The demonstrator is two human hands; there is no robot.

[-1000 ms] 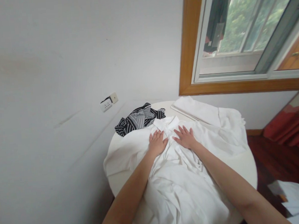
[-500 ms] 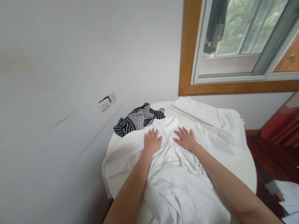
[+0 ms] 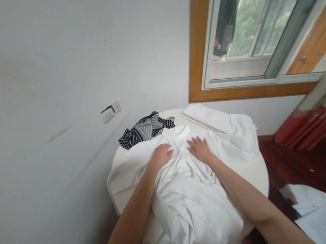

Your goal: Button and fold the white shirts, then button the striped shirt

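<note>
Across the lower centre of the frame, a white collared shirt is spread on a round white table, its collar pointed up the picture, its lower half bunched in deep folds towards the bottom edge. Just below the collar, the front is met by both hands: the right hand is laid flat, fingers fanned wide, nothing gripped; the left hand is set down with fingers close together and bent, and whether any fabric is pinched there cannot be told.

Trouble could be brewing in those folds: if the cloth were pressed as it lies, creases would probably be set in. At the left, a sleeve seems to be draped over the rim, so the shirt might be dragged askew by its weight. Above left, the striped black-and-grey garment could be nudged wallwards by a shoulder pushed upward. And at the right, the folded white cloth sits so near that, white against white, it could easily be caught up too.
</note>
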